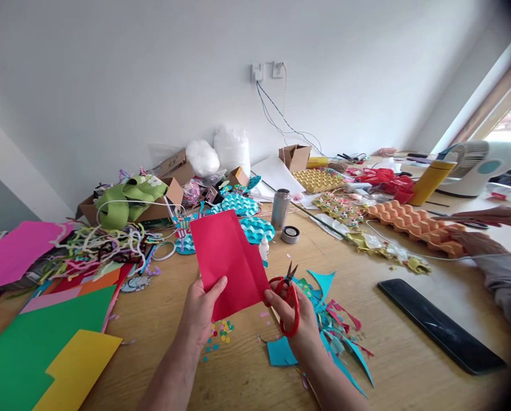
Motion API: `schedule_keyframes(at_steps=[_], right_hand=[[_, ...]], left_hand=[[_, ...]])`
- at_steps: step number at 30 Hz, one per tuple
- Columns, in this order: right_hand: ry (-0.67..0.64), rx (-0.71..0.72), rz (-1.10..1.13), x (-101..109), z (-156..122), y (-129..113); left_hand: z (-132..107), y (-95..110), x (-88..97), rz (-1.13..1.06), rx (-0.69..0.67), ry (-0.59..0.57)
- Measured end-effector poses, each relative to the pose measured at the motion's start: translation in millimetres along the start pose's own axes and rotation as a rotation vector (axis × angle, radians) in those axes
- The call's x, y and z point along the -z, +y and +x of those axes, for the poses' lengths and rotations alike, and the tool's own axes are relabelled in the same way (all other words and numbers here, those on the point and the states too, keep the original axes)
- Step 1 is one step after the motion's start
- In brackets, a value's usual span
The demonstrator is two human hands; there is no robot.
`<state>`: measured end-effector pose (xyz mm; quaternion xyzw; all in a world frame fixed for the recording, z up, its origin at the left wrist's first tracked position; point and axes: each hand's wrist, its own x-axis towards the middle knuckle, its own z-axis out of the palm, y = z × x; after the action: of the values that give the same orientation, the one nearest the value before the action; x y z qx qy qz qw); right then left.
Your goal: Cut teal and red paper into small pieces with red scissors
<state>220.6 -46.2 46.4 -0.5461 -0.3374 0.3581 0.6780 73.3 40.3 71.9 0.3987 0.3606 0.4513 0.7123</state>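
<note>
A red sheet of paper (232,262) is held up over the table, tilted, with a notch at its upper right. My left hand (202,308) pinches its lower left part, thumb on top. Red-handled scissors (290,302) are in my right hand (300,325), blades slightly apart and pointing away from me. The thumb and finger of that hand also touch the sheet's right corner. Under and beside my right hand lie blue and red paper scraps (336,337). Small coloured paper dots (223,331) are scattered below the sheet.
Coloured sheets (80,319) and pipe cleaners (122,245) lie left. A steel flask (280,208), its lid (290,234) and a white glue bottle (264,249) stand ahead. At right are a black phone (439,325), an orange egg tray (413,225) and another person's hands (480,242).
</note>
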Motion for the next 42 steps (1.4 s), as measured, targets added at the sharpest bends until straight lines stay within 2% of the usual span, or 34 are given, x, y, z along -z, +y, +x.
schedule_keyframes(at_steps=[4, 7, 11, 15, 18, 23, 27, 32, 37, 42], right_hand=[[0.049, 0.042, 0.039, 2.1, 2.0, 0.8], [0.067, 0.074, 0.027, 2.4, 2.2, -1.6], [0.041, 0.143, -0.028, 0.2, -2.1, -7.3], [-0.049, 0.216, -0.128, -1.7, -6.7, -10.0], [-0.070, 0.184, -0.116, -0.4, -6.1, -8.6], [0.036, 0.121, -0.015, 4.6, -0.3, -8.3], [0.111, 0.115, -0.034, 6.0, 3.2, -11.8], [0.163, 0.061, -0.039, 4.2, 5.2, -14.1], [0.053, 0.029, -0.053, -2.8, 0.6, -12.2], [-0.094, -0.007, 0.038, -11.2, -4.9, -7.4]], left_hand=[[-5.3, 5.9, -2.6, -0.055, 0.085, -0.051], [-5.7, 15.3, 2.0, -0.080, 0.122, -0.082], [-2.3, 23.4, 12.6, -0.037, 0.167, -0.148], [1.0, 24.6, 21.7, -0.036, 0.181, -0.142], [1.1, 24.7, 25.9, 0.012, 0.210, -0.155], [-1.2, 23.3, 24.3, 0.180, 0.190, -0.219], [2.3, 16.6, 18.7, 0.216, 0.107, -0.123], [10.9, 8.6, 18.0, 0.107, 0.002, 0.049], [12.3, 2.6, 13.2, -0.026, -0.003, 0.072], [3.6, -11.5, -1.3, -0.021, 0.080, -0.047]])
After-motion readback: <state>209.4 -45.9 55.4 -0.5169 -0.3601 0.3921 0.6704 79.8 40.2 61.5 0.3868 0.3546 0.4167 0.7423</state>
